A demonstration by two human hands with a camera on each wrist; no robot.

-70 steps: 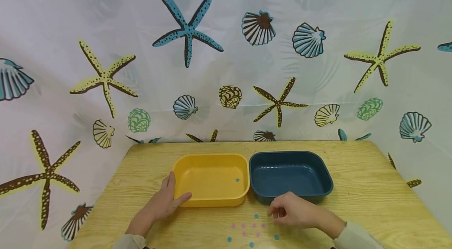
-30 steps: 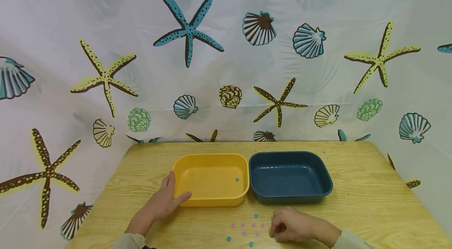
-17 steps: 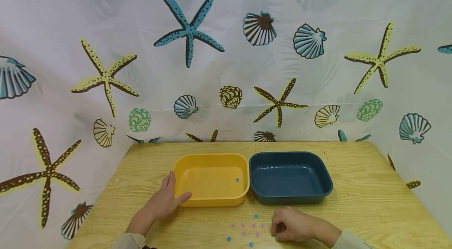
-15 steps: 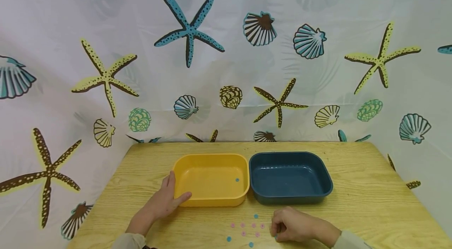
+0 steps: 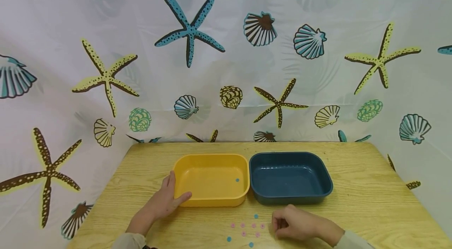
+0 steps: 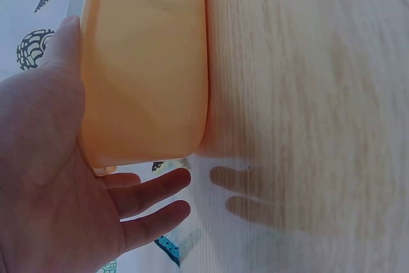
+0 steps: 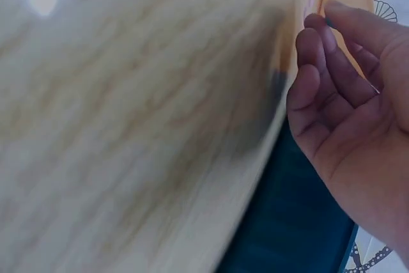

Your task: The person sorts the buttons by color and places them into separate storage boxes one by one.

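My right hand [image 5: 298,223] pinches a small round blue disc [image 7: 329,22] between thumb and index finger, its other fingers curled in. In the head view the disc is hidden by the hand, which is low over the table before the dark blue tray [image 5: 287,200]. My left hand [image 5: 160,204] rests against the left end of the yellow tray [image 5: 212,202]. Its thumb lies at the front rim and its fingers reach, fairly straight, past the end wall [image 6: 147,81]. One blue disc [image 5: 237,180] lies inside the yellow tray.
Several small pink discs [image 5: 253,225] lie on the wooden table [image 5: 370,202] left of my right hand. Around them are three blue discs [image 5: 256,216]. The two trays stand side by side, and a shell-printed cloth [image 5: 226,56] hangs behind.
My right hand came down onto the blue disc at the right of the group, pinched it, and has now lifted slightly with it. The left hand has stayed at the yellow tray.
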